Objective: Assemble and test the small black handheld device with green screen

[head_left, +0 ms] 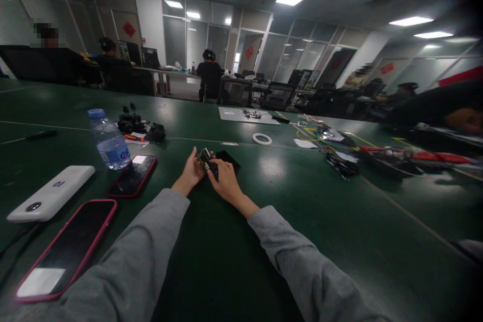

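Observation:
Between both my hands is a small dark circuit board (205, 157) with light and yellowish parts on it, tilted above the green table (211, 261). My left hand (191, 173) grips the board from its left side, thumb and fingers closed on the edge. On the right, my right hand (227, 181) holds the lower right side, its fingers pressed on the board. Just behind my right hand a black box-like piece (231, 160) rests on the table, partly covered by my fingers. Finer details of the board are too small to make out.
Left of me are a water bottle (109, 141), two phones (132, 177), a white power bank (53, 193) and black parts (141, 126). Ahead lie a white tape ring (261, 135) and a light board (232, 114). Wires and tools (339, 156) clutter the right. Several people sit beyond.

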The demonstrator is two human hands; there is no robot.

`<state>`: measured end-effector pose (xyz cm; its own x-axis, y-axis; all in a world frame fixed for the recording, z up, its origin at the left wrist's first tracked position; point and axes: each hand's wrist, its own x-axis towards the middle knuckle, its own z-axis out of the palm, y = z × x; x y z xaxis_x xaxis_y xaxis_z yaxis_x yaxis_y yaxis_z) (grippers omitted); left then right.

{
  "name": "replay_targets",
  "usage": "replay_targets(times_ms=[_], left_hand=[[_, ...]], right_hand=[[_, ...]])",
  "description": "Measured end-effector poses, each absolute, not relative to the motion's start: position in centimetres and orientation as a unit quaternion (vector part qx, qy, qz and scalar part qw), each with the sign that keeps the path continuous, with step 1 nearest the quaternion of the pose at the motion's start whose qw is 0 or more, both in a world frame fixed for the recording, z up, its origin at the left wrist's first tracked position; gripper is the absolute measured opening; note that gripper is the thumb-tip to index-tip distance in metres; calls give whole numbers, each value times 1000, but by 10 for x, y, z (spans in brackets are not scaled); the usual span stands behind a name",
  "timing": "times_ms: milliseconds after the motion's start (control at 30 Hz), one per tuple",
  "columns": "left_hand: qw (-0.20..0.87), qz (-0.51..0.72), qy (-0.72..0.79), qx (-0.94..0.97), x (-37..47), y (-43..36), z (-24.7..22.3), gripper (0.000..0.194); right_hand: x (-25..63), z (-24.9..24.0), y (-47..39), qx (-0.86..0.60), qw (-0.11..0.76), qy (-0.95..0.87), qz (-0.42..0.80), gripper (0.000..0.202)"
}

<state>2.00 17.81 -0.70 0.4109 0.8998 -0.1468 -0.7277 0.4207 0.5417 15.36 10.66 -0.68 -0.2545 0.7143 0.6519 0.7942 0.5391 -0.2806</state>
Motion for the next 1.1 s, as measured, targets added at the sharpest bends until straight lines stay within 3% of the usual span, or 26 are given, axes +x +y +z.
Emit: replay_targets(times_ms=[633, 833, 1100], left_hand=[[826, 509, 199, 140, 15, 177, -8, 56], [839, 485, 191, 154, 14, 173, -6, 66], [857, 456, 143, 194, 20, 168, -2, 54]], right_hand=[[153, 0, 101, -469, 395, -787, -58, 30], [149, 0, 97, -430, 367, -822, -66, 46], [146, -16, 102, -439, 361, -821, -54, 67]])
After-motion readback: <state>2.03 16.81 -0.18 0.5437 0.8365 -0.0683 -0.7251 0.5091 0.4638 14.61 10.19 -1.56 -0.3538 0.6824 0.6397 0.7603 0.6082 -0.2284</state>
